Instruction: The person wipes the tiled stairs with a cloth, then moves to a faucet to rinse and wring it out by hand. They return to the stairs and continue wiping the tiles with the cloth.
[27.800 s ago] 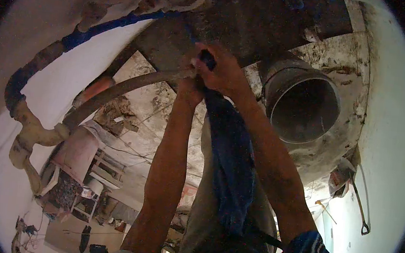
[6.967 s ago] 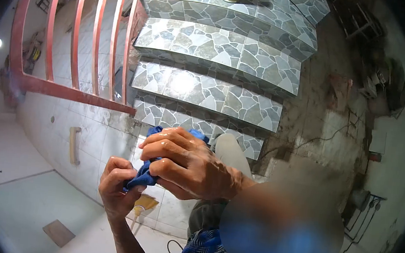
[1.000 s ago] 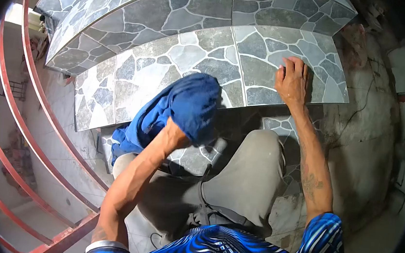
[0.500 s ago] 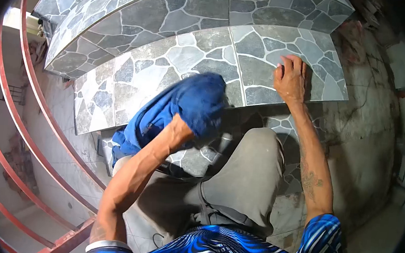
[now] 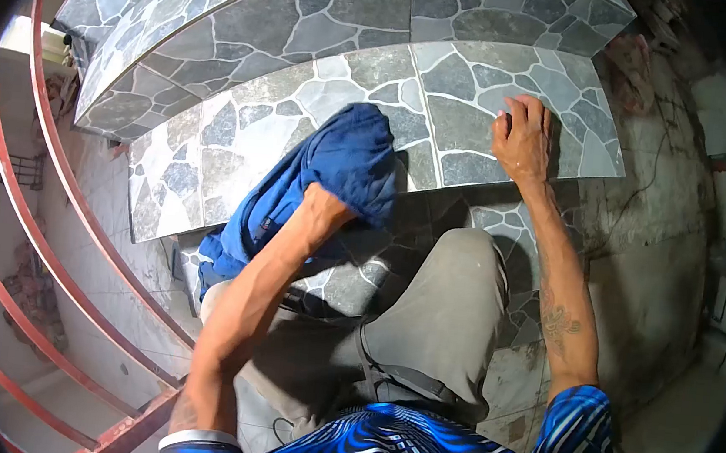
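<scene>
A blue cloth point(image 5: 352, 156), which looks like a garment, is bunched over my left hand point(image 5: 323, 209). It hides the fingers, and only the wrist and the back of the hand show. The hand grips the cloth from beneath it, at the front part of the stone-patterned tile step point(image 5: 257, 142). The rest of the cloth trails left toward my knee. On the right side of the same step rests my right hand point(image 5: 524, 142), empty, with its fingers bent and a little apart.
A higher tiled step point(image 5: 348, 15) curves behind. Red metal railing bars point(image 5: 65, 145) run along the left. My bent knee point(image 5: 463, 271) is close to the step's front edge. Stained floor point(image 5: 635, 218) lies to the right, with a crumpled bag-like thing point(image 5: 629, 73) beyond.
My left hand has moved the cloth slightly up and left over the step, and the top of the cloth has changed shape. My right hand stays almost where it was.
</scene>
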Demonstrator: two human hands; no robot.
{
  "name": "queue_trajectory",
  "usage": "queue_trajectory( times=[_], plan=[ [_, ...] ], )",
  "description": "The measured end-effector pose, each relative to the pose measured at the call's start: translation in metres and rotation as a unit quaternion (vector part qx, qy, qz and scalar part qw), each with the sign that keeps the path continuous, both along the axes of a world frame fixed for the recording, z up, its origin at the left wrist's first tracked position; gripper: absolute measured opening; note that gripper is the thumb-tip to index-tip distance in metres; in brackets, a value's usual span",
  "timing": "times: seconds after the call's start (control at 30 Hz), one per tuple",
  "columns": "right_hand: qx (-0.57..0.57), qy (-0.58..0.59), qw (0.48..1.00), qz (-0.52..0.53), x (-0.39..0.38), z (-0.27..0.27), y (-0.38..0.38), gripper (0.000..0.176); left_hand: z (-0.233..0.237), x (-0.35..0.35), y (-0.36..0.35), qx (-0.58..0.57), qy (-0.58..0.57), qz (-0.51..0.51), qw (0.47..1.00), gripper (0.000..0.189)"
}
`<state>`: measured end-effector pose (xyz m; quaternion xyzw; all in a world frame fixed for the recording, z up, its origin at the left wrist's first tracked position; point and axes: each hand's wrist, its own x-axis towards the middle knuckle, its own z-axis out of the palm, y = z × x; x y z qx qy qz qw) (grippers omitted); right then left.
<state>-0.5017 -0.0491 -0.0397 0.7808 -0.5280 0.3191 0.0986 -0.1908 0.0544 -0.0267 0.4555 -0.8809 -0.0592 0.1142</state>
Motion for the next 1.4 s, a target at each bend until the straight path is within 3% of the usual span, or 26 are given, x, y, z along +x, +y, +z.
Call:
queue_trajectory(
  times=[0.03, 0.07, 0.17, 0.2, 0.3, 0.37, 0.47, 0.53, 0.63, 0.77, 0.8, 0.83, 0.97, 1.07, 1.17, 1.2, 1.27, 1.33, 1.4],
  plan=[
    [0.0, 0.001, 1.0, 0.0, -0.001, 0.001, 0.0, 0.029, 0.0, -0.008, -0.003, 0.003, -0.048, 0.018, 0.999, 0.043],
    [0.001, 0.003, 1.0, 0.001, -0.002, 0.0, 0.0, 0.029, -0.005, -0.019, 0.005, 0.015, 0.023, 0.05, 0.998, 0.036],
    [-0.008, 0.002, 1.0, 0.008, 0.0, 0.001, -0.003, 0.029, 0.002, -0.032, 0.029, -0.071, 0.096, -0.013, 0.993, 0.035],
    [-0.009, 0.001, 1.0, 0.009, 0.0, -0.001, -0.001, 0.029, -0.002, -0.029, 0.04, -0.045, 0.096, -0.001, 0.994, 0.034],
    [-0.005, -0.018, 0.999, 0.036, -0.006, 0.0, -0.002, 0.03, 0.008, 0.019, 0.037, -0.042, 0.069, -0.031, 0.996, 0.044],
    [0.001, -0.028, 0.999, 0.043, -0.009, 0.001, -0.004, 0.03, -0.009, 0.082, 0.039, -0.045, 0.074, 0.046, 0.995, 0.034],
    [0.01, -0.039, 0.998, 0.042, -0.008, -0.001, -0.003, 0.03, -0.014, 0.178, 0.046, 0.026, -0.142, 0.171, 0.975, 0.029],
    [0.012, -0.037, 0.999, 0.035, -0.004, 0.0, -0.003, 0.031, -0.005, 0.188, 0.043, 0.037, -0.187, 0.201, 0.961, 0.027],
    [0.005, 0.002, 1.0, 0.005, 0.004, 0.0, -0.005, 0.032, -0.001, 0.136, 0.037, 0.028, -0.201, 0.17, 0.964, 0.024],
    [0.001, 0.014, 1.0, 0.003, 0.004, 0.003, -0.004, 0.033, 0.003, 0.008, 0.034, 0.025, -0.207, 0.035, 0.977, 0.023],
    [0.001, 0.016, 1.0, 0.004, 0.003, 0.003, -0.005, 0.033, 0.006, -0.017, 0.033, 0.005, -0.185, 0.002, 0.983, 0.023],
    [0.001, 0.018, 1.0, 0.003, 0.001, 0.002, -0.003, 0.033, 0.008, -0.028, 0.031, -0.06, -0.079, -0.018, 0.995, 0.02],
    [0.013, 0.0, 1.0, 0.021, -0.01, 0.0, -0.002, 0.033, 0.038, 0.007, 0.002, -0.158, 0.166, -0.081, 0.97, 0.019],
    [0.007, -0.014, 0.999, 0.029, -0.007, -0.002, -0.003, 0.033, 0.057, 0.056, 0.006, -0.06, 0.035, -0.036, 0.997, 0.019],
    [-0.001, 0.015, 1.0, 0.002, 0.002, -0.001, -0.003, 0.034, 0.066, 0.023, 0.009, -0.05, -0.047, 0.049, 0.996, 0.018],
    [-0.005, 0.016, 1.0, 0.003, 0.004, 0.0, -0.004, 0.034, 0.039, 0.017, 0.008, 0.0, -0.023, 0.047, 0.999, 0.016],
    [-0.011, 0.022, 1.0, 0.01, 0.002, 0.001, -0.003, 0.035, 0.03, -0.008, 0.015, -0.096, -0.013, -0.02, 0.995, 0.018],
    [-0.009, 0.014, 1.0, 0.024, -0.004, -0.002, -0.004, 0.035, 0.029, -0.023, 0.014, -0.094, 0.023, 0.023, 0.995, 0.017],
    [-0.007, 0.012, 0.999, 0.03, -0.009, -0.002, -0.006, 0.036, 0.056, 0.006, 0.012, -0.147, 0.102, -0.066, 0.982, 0.022]
  ],
)
